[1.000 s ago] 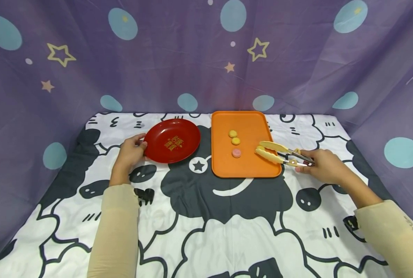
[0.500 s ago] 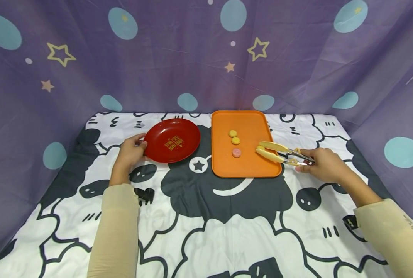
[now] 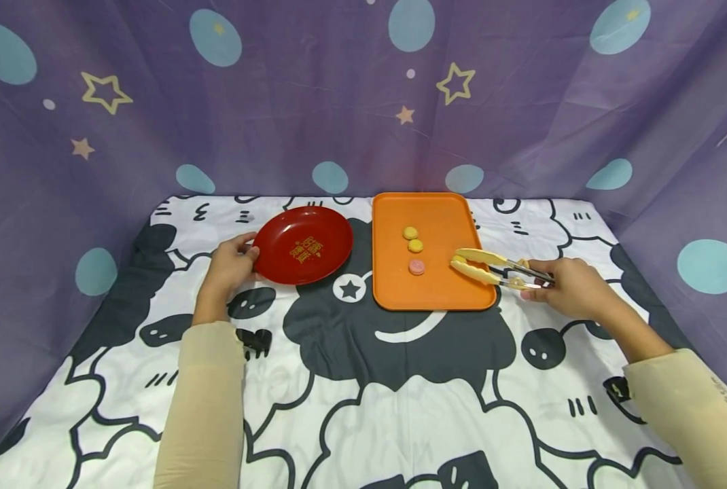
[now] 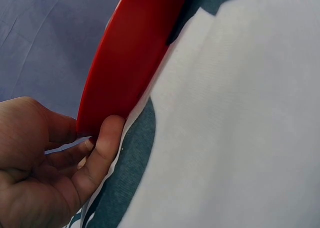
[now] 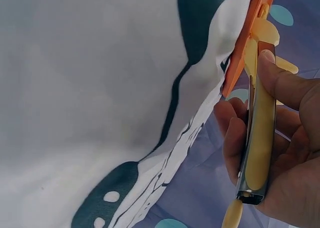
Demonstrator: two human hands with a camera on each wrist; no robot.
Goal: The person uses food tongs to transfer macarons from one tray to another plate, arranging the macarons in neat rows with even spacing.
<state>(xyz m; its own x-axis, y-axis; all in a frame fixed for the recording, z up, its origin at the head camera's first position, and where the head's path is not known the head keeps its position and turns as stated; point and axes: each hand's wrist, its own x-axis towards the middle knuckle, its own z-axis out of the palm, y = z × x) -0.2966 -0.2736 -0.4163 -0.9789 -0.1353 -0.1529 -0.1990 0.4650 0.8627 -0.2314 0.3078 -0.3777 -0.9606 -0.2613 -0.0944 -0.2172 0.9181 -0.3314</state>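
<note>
Yellow-headed tongs (image 3: pixel 472 272) rest in the curled fingers of a person's right hand (image 3: pixel 574 288), thumb pressed to the metal, with the tips extending left of the grip over an orange tray (image 3: pixel 431 299); whether those tips clasp anything cannot be told. Farther left of that grip, two yellow discs (image 3: pixel 410 233) and a pink disc (image 3: pixel 416 267) lie on the tray. The left hand (image 3: pixel 227 268) pinches the rim of a red plate (image 3: pixel 293 234) between thumb and fingers, the gold-lettered dish spreading rightward from that hold across a cartoon-print cloth (image 3: pixel 412 428).
</note>
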